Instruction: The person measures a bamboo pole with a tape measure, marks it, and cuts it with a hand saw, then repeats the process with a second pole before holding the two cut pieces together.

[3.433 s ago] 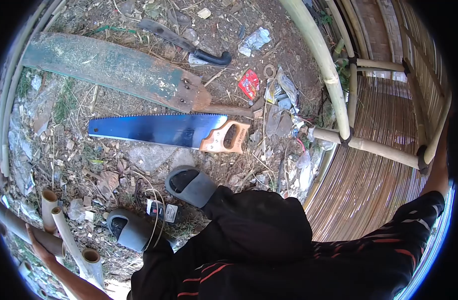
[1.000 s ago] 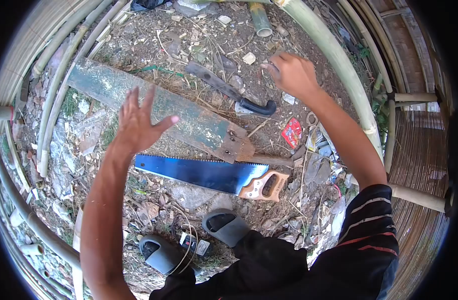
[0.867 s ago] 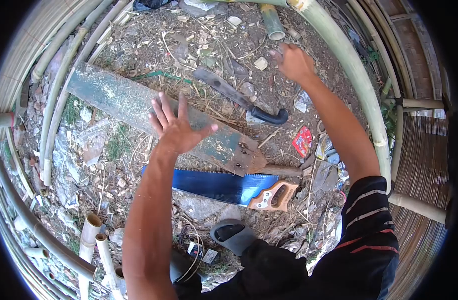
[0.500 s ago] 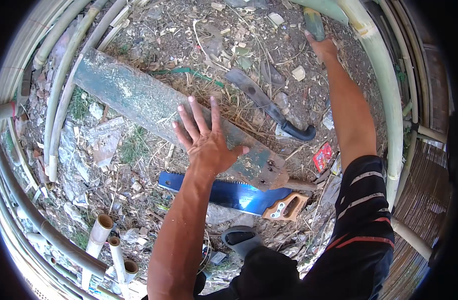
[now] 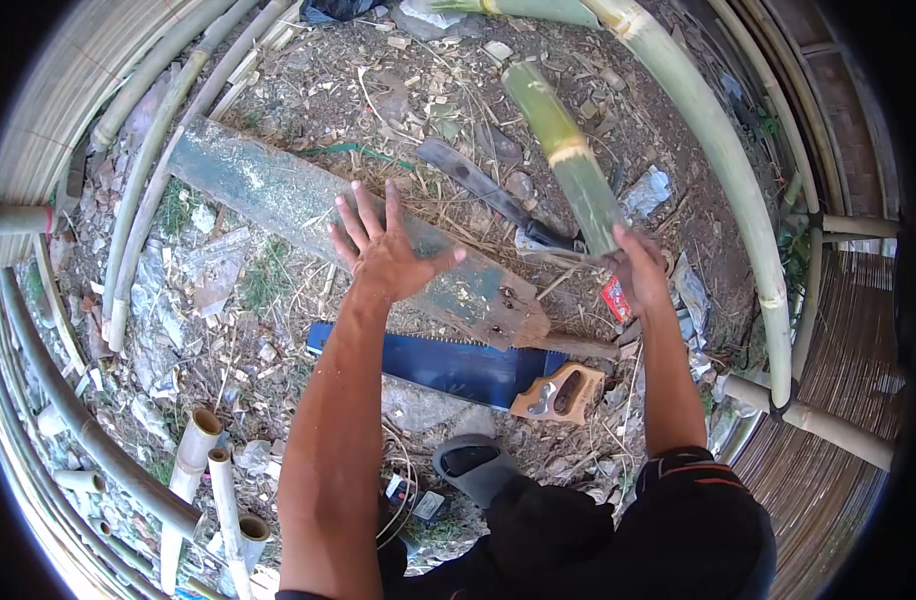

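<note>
My left hand [image 5: 386,262] lies with fingers spread over a worn green-painted board [image 5: 268,187]. A short green bamboo piece [image 5: 563,150] is in my right hand [image 5: 640,272], gripped at its near end and slanting up and away from me. Beyond the board a machete [image 5: 478,185] with a black hooked handle lies on the ground, its handle partly hidden by the bamboo. On the near side of the board is a blue-bladed handsaw [image 5: 448,372] with a wooden handle.
Long bamboo poles curve along the left [image 5: 128,215] and right [image 5: 723,140]. Upright cut bamboo tubes [image 5: 193,452] stand at the lower left. A grey sandal [image 5: 475,468] shows below the saw. Wood chips and plastic scraps litter the ground.
My right hand has drawn back toward me from the far right, bringing the bamboo piece over the ground beside the board. My left hand remains spread over the board.
</note>
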{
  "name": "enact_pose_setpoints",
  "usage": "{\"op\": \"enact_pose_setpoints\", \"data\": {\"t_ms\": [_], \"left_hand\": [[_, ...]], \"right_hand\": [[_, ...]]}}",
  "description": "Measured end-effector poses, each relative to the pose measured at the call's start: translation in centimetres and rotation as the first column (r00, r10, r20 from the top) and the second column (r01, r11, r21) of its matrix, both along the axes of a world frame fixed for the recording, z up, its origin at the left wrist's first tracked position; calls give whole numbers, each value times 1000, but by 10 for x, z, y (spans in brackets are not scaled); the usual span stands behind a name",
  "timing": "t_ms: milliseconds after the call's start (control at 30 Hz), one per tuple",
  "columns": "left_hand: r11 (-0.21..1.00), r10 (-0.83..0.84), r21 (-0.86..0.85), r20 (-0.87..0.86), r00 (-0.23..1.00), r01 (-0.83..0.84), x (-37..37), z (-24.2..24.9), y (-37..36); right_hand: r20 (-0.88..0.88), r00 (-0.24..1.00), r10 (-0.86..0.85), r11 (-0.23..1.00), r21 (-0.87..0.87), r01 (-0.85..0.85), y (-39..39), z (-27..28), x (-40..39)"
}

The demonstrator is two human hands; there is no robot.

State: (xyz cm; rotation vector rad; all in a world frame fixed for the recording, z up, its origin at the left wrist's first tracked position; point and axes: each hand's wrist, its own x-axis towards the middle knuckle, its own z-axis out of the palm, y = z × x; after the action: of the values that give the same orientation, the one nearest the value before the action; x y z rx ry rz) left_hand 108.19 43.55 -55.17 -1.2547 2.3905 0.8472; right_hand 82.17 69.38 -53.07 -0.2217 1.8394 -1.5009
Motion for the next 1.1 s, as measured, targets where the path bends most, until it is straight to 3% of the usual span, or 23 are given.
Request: {"op": "enact_pose_setpoints", "data": {"t_ms": [33,67,100,133,167,200,233,267,367,400,433,467,533,567,600,633,700,767,867,967,1033,1067,1100], "left_hand": [[1000,14,-22,9,1000,-14,8,-9,3],[991,126,-5,-272,954,-132,20,-27,4],[971,217,35,-530,819,-235,34,-33,7],[900,426,173,-543,724,-400,39,-22,26],[902,416,146,-537,734,-405,50,-11,40],[756,636,609,-596,490,-241,60,0,50],[470,841,879,-475,259,87,68,11,61],[396,894,889,-431,125,231,73,18,73],[503,858,846,-513,13,177,96,37,83],[458,888,864,-455,-61,209,104,50,86],[473,881,858,-469,-68,199,111,58,86],[600,800,794,-597,-65,93,116,65,86],[775,621,619,-783,-24,-127,118,82,88],[778,618,616,-786,-22,-125,117,87,91],[773,599,579,-801,-5,-260,115,90,94],[754,578,528,-816,13,-391,112,92,94],[742,555,511,-831,-29,-435,107,93,95],[721,545,504,-837,-60,-476,102,91,96],[673,556,464,-831,-20,-576,93,94,96],[668,535,460,-843,-52,-585,85,103,97],[821,474,422,-879,46,-386,88,106,95],[844,480,416,-867,132,-339,92,108,91],[844,481,418,-867,130,-334,95,107,87]], "right_hand": [[13,1000,22,998,-61,-21,25,-2,22],[31,998,47,992,-121,-43,47,-4,43],[47,997,64,988,-145,-57,60,1,62],[30,992,123,980,-161,-116,70,10,85],[11,984,176,970,-173,-171,78,15,103],[23,972,234,959,-172,-227,83,13,108],[31,968,251,952,-191,-240,84,13,113],[-46,946,321,927,-190,-324,80,18,118],[-213,846,489,833,-172,-525,55,13,123],[-216,829,516,816,-170,-553,45,8,125],[-225,812,539,800,-165,-577,35,5,125],[-368,728,579,773,-36,-633,24,9,126],[-429,696,576,772,6,-636,1,-14,117],[-482,658,579,771,60,-634,-10,-11,119],[-664,513,544,794,210,-570,-16,-8,123],[-670,511,539,796,205,-570,-22,-5,131],[-655,573,493,792,67,-606,-29,3,150],[-683,512,521,758,94,-645,-32,7,169],[-808,254,532,794,370,-483,-37,9,197],[-815,374,443,869,288,-403,-50,-24,202],[-747,453,486,854,296,-428,-56,-21,190],[-666,524,531,835,304,-458,-59,-14,183],[-667,523,530,836,307,-455,-62,-9,174]]}}
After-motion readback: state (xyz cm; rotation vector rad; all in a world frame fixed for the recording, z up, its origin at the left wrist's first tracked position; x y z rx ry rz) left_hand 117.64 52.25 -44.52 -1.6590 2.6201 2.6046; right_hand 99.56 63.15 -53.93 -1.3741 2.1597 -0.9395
